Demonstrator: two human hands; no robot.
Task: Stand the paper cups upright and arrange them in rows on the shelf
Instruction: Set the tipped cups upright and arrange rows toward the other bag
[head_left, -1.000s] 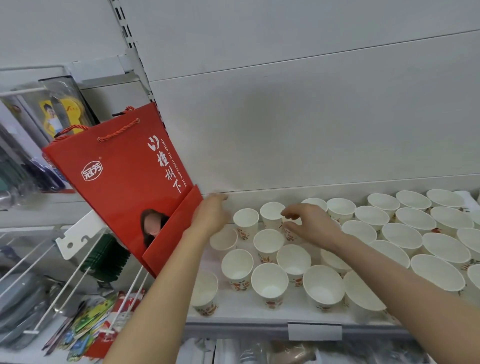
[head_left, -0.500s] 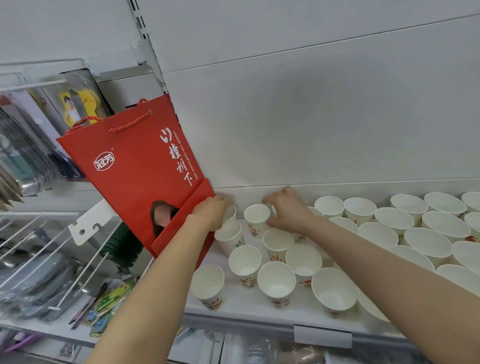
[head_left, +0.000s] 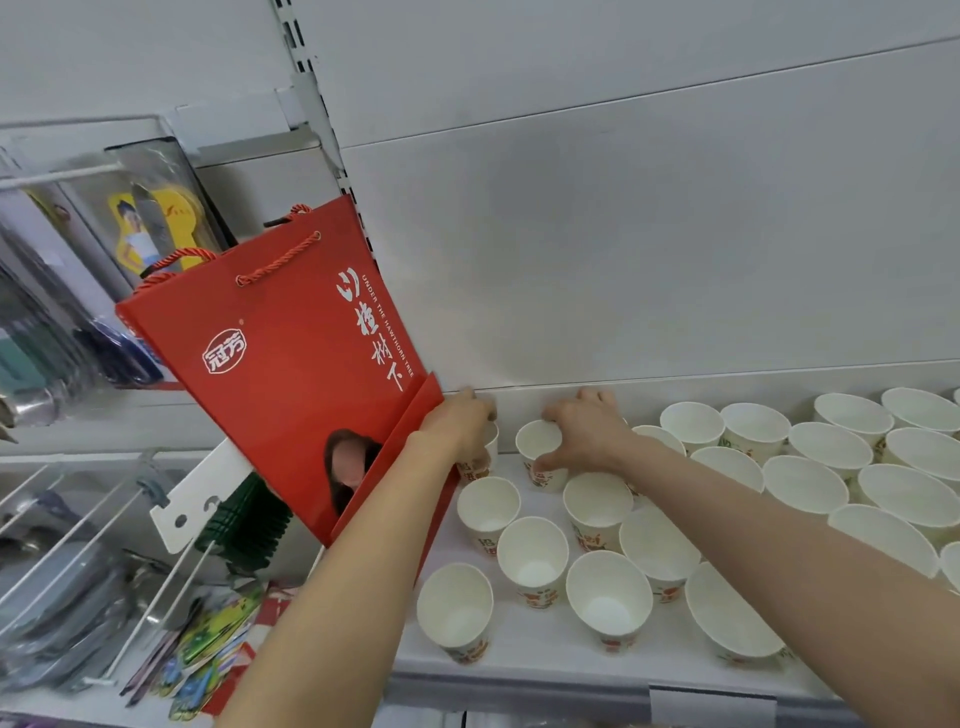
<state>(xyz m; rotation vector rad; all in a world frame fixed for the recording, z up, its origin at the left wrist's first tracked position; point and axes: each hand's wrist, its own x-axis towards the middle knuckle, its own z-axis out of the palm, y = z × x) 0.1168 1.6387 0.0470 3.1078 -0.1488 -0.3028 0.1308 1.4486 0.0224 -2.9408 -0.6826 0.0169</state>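
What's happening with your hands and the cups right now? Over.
Left hand on a back-corner cup. Right hand gripping the next cup. Other cups upright on the shelf. Red bag leaning in on the left.

left hand (head_left: 460, 426): reached forward, arm extended, knuckles up, fingers curled downward in a grasp | right hand (head_left: 587, 428): reached forward alongside, near but apart, palm down, fingers spread, thumb hooked below

Single head-worn wide-angle view, looking forward and down, close over both forearms, shelf (head_left: 545, 654) beneath the left hand (head_left: 460, 426) and right hand (head_left: 587, 431), back panel just beyond the hands
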